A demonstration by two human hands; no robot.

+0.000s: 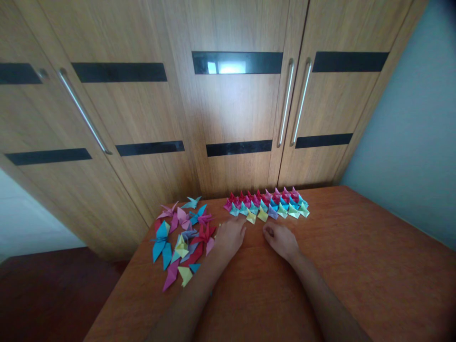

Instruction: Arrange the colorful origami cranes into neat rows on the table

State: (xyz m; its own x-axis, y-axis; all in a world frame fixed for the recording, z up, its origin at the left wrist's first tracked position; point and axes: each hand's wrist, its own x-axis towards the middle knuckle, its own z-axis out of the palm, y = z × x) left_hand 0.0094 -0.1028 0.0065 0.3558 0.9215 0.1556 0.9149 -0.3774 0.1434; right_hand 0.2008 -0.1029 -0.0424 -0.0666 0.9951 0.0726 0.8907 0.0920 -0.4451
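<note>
Rows of small folded paper cranes stand close together at the back of the table, in red, pink, blue, pale green and yellow. My left hand is at the front left of these rows, beside a yellow crane. Its fingers are bent down and close together; what they hold, if anything, is hidden. My right hand rests on the table just in front of another yellow crane, fingers curled in, with nothing visible in them. Left of my left forearm lies a loose heap of colourful paper cranes, partly covered by that arm.
The brown wooden table stands against a wooden wardrobe with long metal handles and dark strips. A pale blue wall borders the right side. The table's left edge drops to a dark reddish floor.
</note>
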